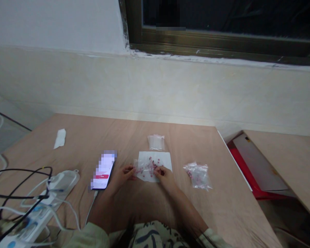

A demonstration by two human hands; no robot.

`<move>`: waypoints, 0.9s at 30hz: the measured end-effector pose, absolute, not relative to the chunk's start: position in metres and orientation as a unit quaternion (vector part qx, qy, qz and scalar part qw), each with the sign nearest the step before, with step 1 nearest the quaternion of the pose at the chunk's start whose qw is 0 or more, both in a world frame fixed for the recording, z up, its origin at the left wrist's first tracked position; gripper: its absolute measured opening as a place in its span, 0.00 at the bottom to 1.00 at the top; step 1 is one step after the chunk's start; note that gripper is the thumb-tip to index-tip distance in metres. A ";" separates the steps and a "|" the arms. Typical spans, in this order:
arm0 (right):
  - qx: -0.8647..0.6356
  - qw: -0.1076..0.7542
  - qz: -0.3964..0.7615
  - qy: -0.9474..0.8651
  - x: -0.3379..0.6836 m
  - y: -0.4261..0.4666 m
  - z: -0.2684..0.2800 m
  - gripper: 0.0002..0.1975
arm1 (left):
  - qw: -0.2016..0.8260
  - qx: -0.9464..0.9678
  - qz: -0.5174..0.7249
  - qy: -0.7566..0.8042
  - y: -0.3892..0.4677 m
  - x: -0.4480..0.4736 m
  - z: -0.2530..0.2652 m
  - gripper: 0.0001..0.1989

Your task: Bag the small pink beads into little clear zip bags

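Observation:
A small clear plastic bag is spread low over a white sheet of paper. My left hand has its fingers closed on the left edge of the bag. Small pink and dark red beads lie scattered on the paper, some seen through or beside the plastic. My right hand is pinched at the paper's right side, its fingertips among the beads. Whatever sits between those fingertips is too small to make out.
Behind the paper lies a stack of clear bags; filled bags lie to the right. A charging phone, a power strip with tangled cables and a white paper scrap are on the left. The table's right edge borders a gap.

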State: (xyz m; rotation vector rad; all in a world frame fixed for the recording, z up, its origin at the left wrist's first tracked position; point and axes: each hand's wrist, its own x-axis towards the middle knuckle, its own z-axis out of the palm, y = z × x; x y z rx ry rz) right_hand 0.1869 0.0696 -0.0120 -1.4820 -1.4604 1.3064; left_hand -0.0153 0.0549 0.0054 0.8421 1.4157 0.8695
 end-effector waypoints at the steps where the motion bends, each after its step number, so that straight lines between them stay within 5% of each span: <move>1: -0.568 0.337 0.506 -0.556 0.187 0.070 -0.013 0.06 | 0.600 0.360 0.375 0.609 0.056 -0.016 0.006 0.18; 27: -0.589 0.336 0.533 -0.506 0.188 0.073 -0.021 0.11 | 0.544 0.436 0.437 0.568 0.072 0.011 0.030 0.15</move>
